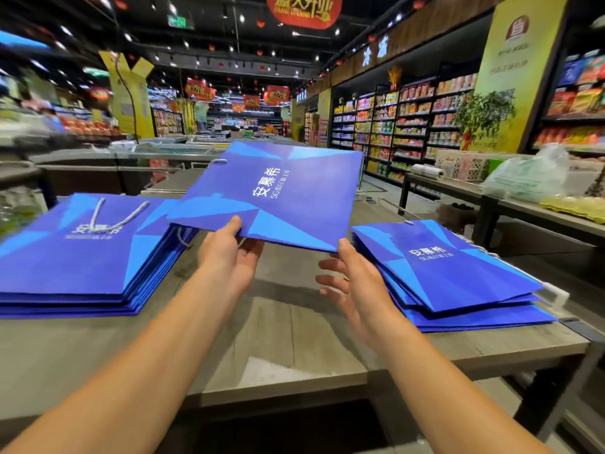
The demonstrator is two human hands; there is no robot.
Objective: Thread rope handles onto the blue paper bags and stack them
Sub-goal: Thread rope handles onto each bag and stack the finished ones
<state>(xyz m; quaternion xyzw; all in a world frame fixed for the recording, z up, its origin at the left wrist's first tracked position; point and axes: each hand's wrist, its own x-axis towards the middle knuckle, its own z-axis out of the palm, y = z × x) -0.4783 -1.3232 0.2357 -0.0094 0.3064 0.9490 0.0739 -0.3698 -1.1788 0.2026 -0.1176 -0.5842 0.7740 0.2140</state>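
A grey wood-grain worktop stands in a brightly lit supermarket aisle, with stocked shelves running along the right wall, red hanging banners overhead and chest freezers beyond the worktop's far edge. On a neighbouring bench to the right sits a pale plastic bag.

Above the middle of the worktop, a person holds one flat blue paper bag lifted clear of the surface and tilted, its white printed lettering facing up and lighter blue triangles across its corners. The left hand has its grip on the bag's near edge, thumb on top and fingers beneath. The right hand touches the bag's near right corner with its thumb, fingers spread and relaxed below, gripping nothing.

Toward the worktop's left edge lies a stack of blue bags, the top one carrying a white rope handle looped over its face. Near the right edge rests a second, fanned stack of the same bags, just beside the right hand. Whether the held bag carries a handle cannot be told for certain; a thin cord end shows at its far edge.
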